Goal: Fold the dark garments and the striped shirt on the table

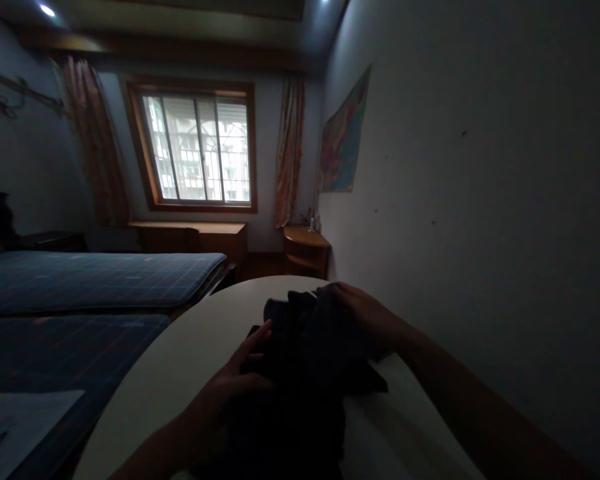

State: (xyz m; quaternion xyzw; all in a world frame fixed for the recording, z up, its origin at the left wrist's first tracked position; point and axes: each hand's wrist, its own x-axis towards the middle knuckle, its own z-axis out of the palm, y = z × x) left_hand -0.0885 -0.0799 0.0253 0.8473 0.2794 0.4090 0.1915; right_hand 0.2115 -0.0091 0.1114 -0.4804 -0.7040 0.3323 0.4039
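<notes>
A bunched, nearly black piece of cloth (310,347) lies on a round white table (180,353). Loose flaps and folds stick out at its far end and right side; its exact kind is too dark to tell. My left hand (235,373) rests against its left side, with thumb and fingers spread apart. At the far right edge of the cloth, my right hand (355,303) is bent over the fabric and grips it. Some of the right fingertips are hidden by the folds.
Left of the table are beds with blue plaid mats (95,277), a pale sheet (25,420) lying on the nearer one. A wall (480,267) runs close along the right. Behind stand a corner shelf (305,237) and a low wooden desk (220,229) under the window.
</notes>
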